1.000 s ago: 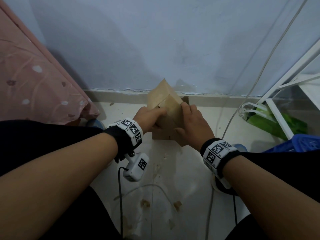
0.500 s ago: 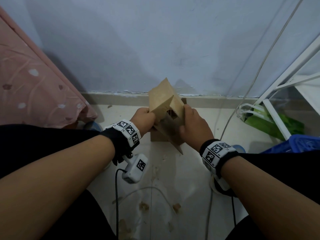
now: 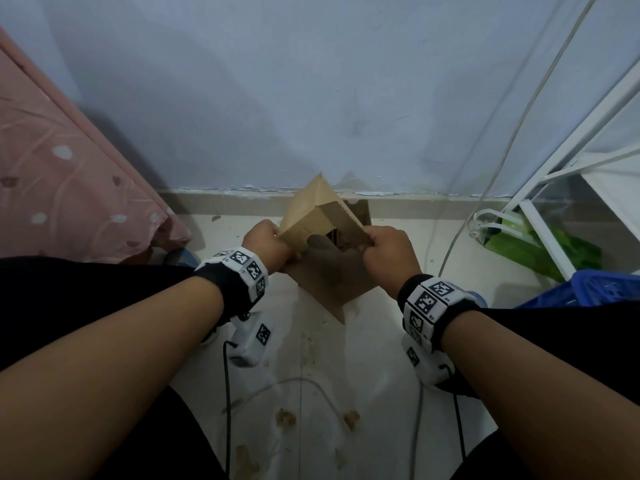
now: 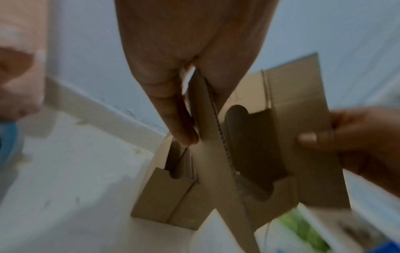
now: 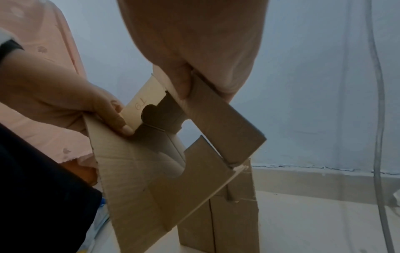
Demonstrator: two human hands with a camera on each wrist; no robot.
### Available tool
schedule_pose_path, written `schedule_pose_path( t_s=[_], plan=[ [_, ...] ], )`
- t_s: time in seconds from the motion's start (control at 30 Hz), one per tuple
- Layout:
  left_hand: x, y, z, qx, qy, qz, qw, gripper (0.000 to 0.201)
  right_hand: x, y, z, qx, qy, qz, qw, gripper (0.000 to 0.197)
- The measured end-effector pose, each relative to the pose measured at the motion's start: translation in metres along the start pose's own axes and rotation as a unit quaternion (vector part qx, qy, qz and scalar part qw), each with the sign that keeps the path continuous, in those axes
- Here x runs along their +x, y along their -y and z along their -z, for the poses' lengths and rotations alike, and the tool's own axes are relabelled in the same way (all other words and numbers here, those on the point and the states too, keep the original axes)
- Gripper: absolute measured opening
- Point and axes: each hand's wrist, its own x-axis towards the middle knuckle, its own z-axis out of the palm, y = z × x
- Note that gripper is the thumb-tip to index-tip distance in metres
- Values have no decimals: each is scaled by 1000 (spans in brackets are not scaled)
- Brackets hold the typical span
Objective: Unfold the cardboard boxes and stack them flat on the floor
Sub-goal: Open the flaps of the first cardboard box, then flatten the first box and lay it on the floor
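I hold a small brown cardboard box [image 3: 320, 216] in both hands, a little above the floor near the wall. My left hand [image 3: 268, 245] pinches its left panel between thumb and fingers [image 4: 184, 130]. My right hand [image 3: 386, 252] pinches a long flap [image 5: 218, 118] on the right side. The box is partly opened: flaps with cut-out notches spread apart, and one panel [image 3: 332, 289] hangs down towards me. A second folded box [image 5: 233, 219] stands on the floor behind it by the skirting, also visible in the left wrist view [image 4: 164, 193].
A pink patterned cloth [image 3: 69, 188] hangs at the left. A white metal rack [image 3: 561, 147], a green bag [image 3: 540, 251] and a blue basket [image 3: 606, 289] crowd the right. Thin cables [image 3: 491, 143] run down the wall. Cardboard scraps [image 3: 351, 417] litter the pale floor.
My hands have drawn apart and pulled the box's flaps open. The box went from closed to spread, with its lower panel swinging down towards me.
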Motion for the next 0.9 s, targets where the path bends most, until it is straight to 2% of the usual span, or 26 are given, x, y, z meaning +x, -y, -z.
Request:
schedule_pose_path(
  t_s=[0.07, 0.1, 0.17, 0.2, 0.27, 0.37, 0.4, 0.5, 0.57, 0.63, 0.7, 0.8, 0.9],
  plan=[
    [-2, -1, -3, 123, -23, -95, 988, 64, -2, 3, -1, -24, 1, 22, 999, 30],
    [-2, -1, -6, 189, -26, -147, 971, 72, -3, 3, -2, -36, 5, 35, 999, 33],
    [-5, 2, -11, 274, -38, -200, 940, 68, -5, 4, -5, -63, 10, 54, 996, 35],
    [-5, 3, -12, 278, -42, -198, 939, 61, -6, 4, -6, -75, 5, 58, 996, 35],
    [-8, 1, -14, 236, -37, -176, 955, 46, -7, 7, -7, -90, -35, 68, 993, 31],
    [-10, -9, -15, 120, -46, -111, 986, 27, -7, 14, -5, -134, -144, 86, 977, 27],
    [-9, -12, -13, 68, -52, -81, 993, 23, -5, 15, -4, -151, -165, 64, 972, 40],
    [-8, -18, -10, -72, -62, -22, 995, 24, -1, 8, 1, -164, -188, -70, 966, 89],
    [-10, -20, -10, -96, -78, -30, 992, 26, -1, 2, 2, -99, -194, -134, 967, 106],
    [-13, -20, -14, -111, -93, -40, 989, 25, -2, 1, 4, 12, -196, -173, 965, 113],
    [-16, -21, -18, -135, -99, -38, 985, 24, -2, 2, 6, 105, -196, -190, 956, 113],
    [-16, -24, -18, -139, -118, -34, 983, 21, -1, 7, 7, 142, -206, -181, 951, 107],
    [-15, -26, -14, -128, -142, -31, 981, 19, -3, 9, 7, 148, -183, -163, 958, 82]
  ],
)
